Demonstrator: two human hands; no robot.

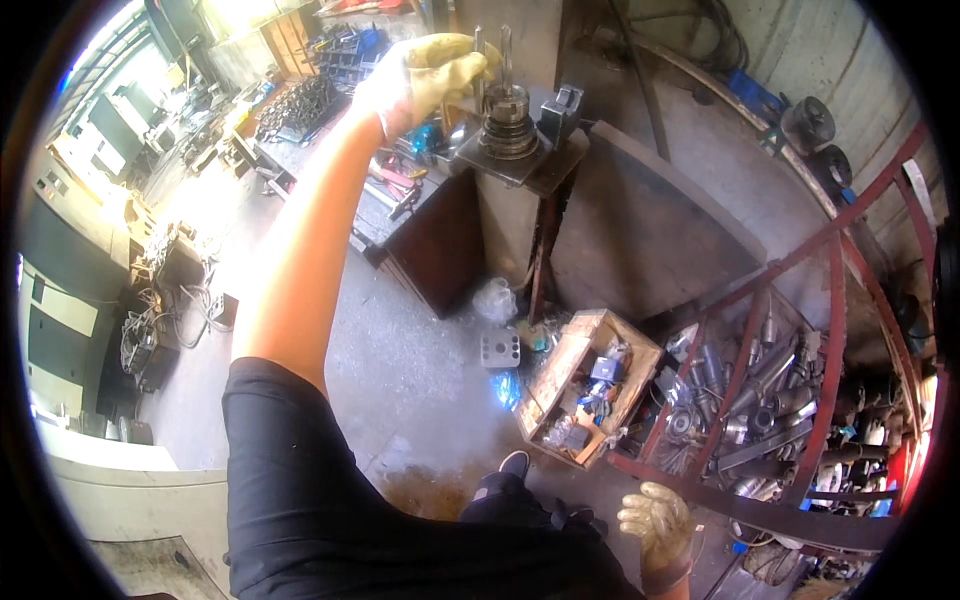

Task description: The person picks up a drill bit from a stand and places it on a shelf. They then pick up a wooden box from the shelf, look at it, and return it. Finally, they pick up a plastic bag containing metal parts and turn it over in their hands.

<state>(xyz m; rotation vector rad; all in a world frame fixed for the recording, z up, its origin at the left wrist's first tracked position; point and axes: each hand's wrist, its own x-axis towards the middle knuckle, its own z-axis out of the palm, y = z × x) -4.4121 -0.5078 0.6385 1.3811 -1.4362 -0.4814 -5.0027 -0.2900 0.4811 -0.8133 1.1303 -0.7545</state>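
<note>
- Left hand, in a yellowish work glove, is stretched way out to the metal tool holder, a stubby ribbed steel piece standing upright on a small steel stand.
- Its fingers are curled around the thin rods sticking up from the holder's top, so it looks like a closed grip, though the glove hides exactly how tight.
- The holder is seated on the stand, not lifted, so I'd say this is mid-step: gripped, nothing off yet.
- Right hand, gloved too, hangs low with loosely spread fingers, holding nothing.
- It's near a red steel rack full of metal parts, beside a wooden box of odds and ends on the concrete floor.
</note>
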